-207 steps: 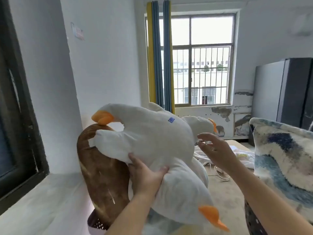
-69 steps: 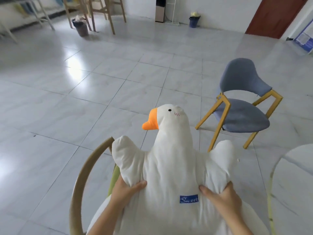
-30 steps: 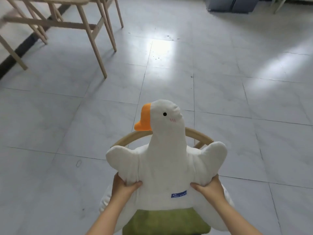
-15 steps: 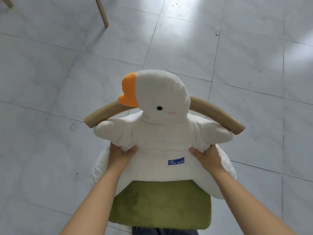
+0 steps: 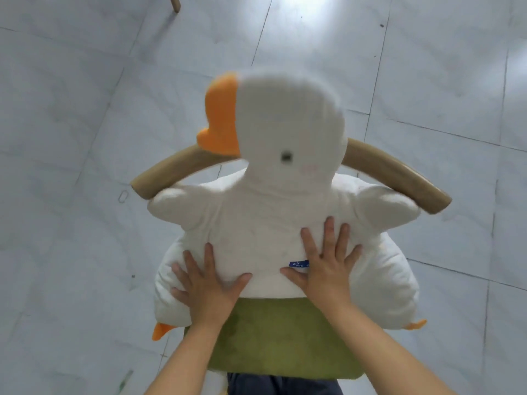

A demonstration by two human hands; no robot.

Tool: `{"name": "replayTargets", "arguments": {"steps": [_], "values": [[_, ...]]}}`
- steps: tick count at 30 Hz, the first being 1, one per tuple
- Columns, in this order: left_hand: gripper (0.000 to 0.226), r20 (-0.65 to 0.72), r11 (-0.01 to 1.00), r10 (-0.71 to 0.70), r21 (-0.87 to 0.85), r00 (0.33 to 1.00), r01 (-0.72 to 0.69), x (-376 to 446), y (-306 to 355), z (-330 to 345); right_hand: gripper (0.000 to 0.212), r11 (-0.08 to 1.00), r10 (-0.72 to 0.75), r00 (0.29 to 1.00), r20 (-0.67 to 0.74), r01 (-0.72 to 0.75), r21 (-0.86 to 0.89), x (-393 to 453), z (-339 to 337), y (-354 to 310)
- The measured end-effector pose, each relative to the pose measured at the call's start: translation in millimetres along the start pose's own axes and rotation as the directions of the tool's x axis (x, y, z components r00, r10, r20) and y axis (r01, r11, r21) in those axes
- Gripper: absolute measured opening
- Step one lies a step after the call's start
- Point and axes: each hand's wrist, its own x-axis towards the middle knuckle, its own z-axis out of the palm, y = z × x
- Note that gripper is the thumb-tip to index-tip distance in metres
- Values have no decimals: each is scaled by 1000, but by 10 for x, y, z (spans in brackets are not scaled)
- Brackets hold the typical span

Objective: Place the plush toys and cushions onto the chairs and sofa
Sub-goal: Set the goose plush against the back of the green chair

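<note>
— White plush, is that the goose toy (image 5: 273, 223) on the chair?

— Yes. It sits on the green seat cushion (image 5: 285, 337) of a chair whose curved wooden backrest (image 5: 399, 172) arcs behind the toy's neck and shoulders. The head stands up above the rail, with the orange beak (image 5: 221, 118) pointing to the left of the picture.

— Where are the hands?

— Both lie flat on the toy's body. The left hand (image 5: 208, 283) presses on the lower left part, fingers straight and spread, thumb pointing inward. The right hand (image 5: 325, 263) presses a little higher on the right, fingers also spread; its thumb lies just beside a small blue label (image 5: 298, 263) sewn on the fabric. Neither hand curls round anything.

— And the wings?

— They spread out to each side just below the backrest ends. The lower body bulges past both edges of the seat, and an orange foot (image 5: 159, 330) peeks out at the lower left, another (image 5: 415, 325) at the lower right.

— What surrounds the chair?

— Pale grey floor tiles (image 5: 71, 109) on all sides. A wooden leg tip (image 5: 174, 4) shows at the top edge, well apart from the chair. Dark fabric (image 5: 282, 384), the person's clothing, shows just below the seat's front edge. The toy's head is slightly blurred.
</note>
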Motion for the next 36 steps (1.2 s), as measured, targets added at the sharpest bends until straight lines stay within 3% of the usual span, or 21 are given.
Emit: {"name": "replayTargets", "arguments": {"steps": [4,6,9,10,12,14,17,19,21,24,27,29,33,36], "values": [[109,157,998,-20,56,987,12,247,104,-47,76,997,31,997,74,-26,-66,244,75,-87],[105,164,998,-7,58,986,-2,168,128,-161,76,1000,8,1000,14,-8,7,139,-62,-68],[96,-64,1000,11,-23,998,-12,-170,72,-247,65,980,-37,993,-110,58,192,-304,-319,109],[94,-132,998,-5,-62,991,-3,-304,48,-254,66,976,7,993,-116,18,216,-496,-361,218],[95,-154,988,-89,-137,984,68,-466,-35,-199,75,957,210,978,-18,-201,209,-768,-363,435],[97,-54,977,-176,-129,983,168,-480,-148,-111,82,933,335,934,123,-348,96,-814,-267,570],[105,69,997,-75,32,995,73,-239,-330,20,79,945,313,874,371,-325,-31,-568,-90,630],[120,120,989,-13,145,993,-4,-12,-427,60,78,940,330,826,457,-332,-77,-396,-23,662],[100,161,974,-10,225,987,-27,127,-488,66,77,945,323,791,521,-300,-131,-355,-21,699],[84,220,967,-22,254,975,-35,92,-486,15,72,954,298,831,470,-240,-181,-424,-87,688],[79,205,980,-13,197,979,-29,-125,-423,-157,59,930,368,860,354,-343,-134,-538,-297,512],[73,190,991,22,126,982,-47,-340,-408,-337,69,911,392,839,377,-411,-32,-667,-493,360],[66,211,978,137,129,968,-166,-807,-477,-678,71,971,210,930,301,-234,47,-850,-753,-274],[59,148,987,158,-13,976,-157,-933,-660,-1048,68,993,-7,965,263,-25,119,-750,-937,-1113]]}}
